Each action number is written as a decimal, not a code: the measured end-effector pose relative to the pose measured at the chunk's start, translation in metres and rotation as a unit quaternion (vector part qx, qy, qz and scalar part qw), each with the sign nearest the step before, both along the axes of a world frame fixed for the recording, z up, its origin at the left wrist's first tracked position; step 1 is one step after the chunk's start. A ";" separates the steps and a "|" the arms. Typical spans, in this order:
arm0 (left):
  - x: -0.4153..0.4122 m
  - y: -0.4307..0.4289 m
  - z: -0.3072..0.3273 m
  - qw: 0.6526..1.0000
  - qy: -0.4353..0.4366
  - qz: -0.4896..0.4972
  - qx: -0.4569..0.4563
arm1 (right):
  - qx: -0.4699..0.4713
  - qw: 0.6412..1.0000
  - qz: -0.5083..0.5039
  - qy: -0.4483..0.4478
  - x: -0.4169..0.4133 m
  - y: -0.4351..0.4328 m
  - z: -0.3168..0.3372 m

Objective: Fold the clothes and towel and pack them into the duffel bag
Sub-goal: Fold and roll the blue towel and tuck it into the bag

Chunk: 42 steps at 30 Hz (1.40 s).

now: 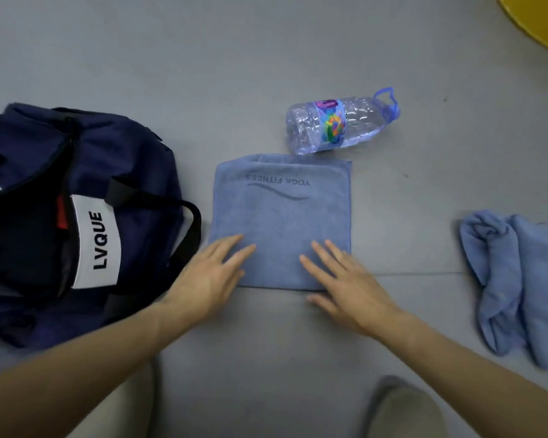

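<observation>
Towel is lying folded beside the bag; left hand and right hand are resting flat on its near edge, fingers straight, gripping nothing.

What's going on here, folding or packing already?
Folding. A person has the blue towel laid out as a flat folded square, with the left hand and right hand pressing flat on its near edge, fingers straight. The bag sits to the left and looks unzipped. A crumpled blue garment lies to the right, not yet folded. A bottle lies on its side just past the towel's far edge.
</observation>
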<state>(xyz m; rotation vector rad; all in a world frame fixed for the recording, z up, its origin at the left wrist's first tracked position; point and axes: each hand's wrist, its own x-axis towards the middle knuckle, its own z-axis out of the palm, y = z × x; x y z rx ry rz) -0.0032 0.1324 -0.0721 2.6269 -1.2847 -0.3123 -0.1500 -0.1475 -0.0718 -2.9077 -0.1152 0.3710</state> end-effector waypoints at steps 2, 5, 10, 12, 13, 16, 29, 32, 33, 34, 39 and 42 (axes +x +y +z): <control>-0.020 0.020 -0.010 0.999 0.030 -0.007 0.039 | -0.024 0.999 0.012 0.044 -0.023 0.008 -0.012; -0.014 0.047 -0.012 0.998 0.006 -0.017 0.061 | -0.009 0.999 -0.018 0.032 -0.029 0.001 -0.016; 0.011 0.049 -0.002 0.998 -0.022 0.024 0.045 | -0.027 0.999 -0.005 -0.045 -0.021 -0.022 -0.018; 0.007 0.043 0.001 0.998 -0.050 0.006 0.048 | -0.027 0.997 -0.004 -0.072 -0.019 -0.022 -0.019; 0.004 0.039 0.003 0.997 -0.052 0.013 0.054 | -0.026 0.997 -0.008 -0.072 -0.020 -0.022 -0.019; -0.004 0.033 0.006 0.996 -0.042 0.060 0.058 | -0.038 0.995 -0.058 -0.070 -0.030 -0.023 -0.018; 0.005 0.005 0.042 0.932 0.183 0.268 -0.161 | 0.184 0.934 -0.286 -0.110 -0.012 -0.018 0.012; 0.026 0.000 0.059 0.908 0.237 0.276 -0.208 | 0.273 0.898 -0.330 -0.101 0.008 -0.026 0.039; 0.035 -0.003 0.068 0.903 0.246 0.274 -0.220 | 0.285 0.896 -0.328 -0.094 0.015 -0.031 0.051; 0.045 -0.005 0.078 0.897 0.253 0.275 -0.238 | 0.289 0.899 -0.319 -0.085 0.022 -0.038 0.064; 0.090 -0.018 0.144 0.868 0.267 0.287 -0.306 | 0.314 0.902 -0.290 -0.063 0.052 -0.068 0.132; 0.112 -0.025 0.182 0.853 0.292 0.273 -0.335 | 0.270 0.925 -0.246 -0.103 0.066 -0.076 0.164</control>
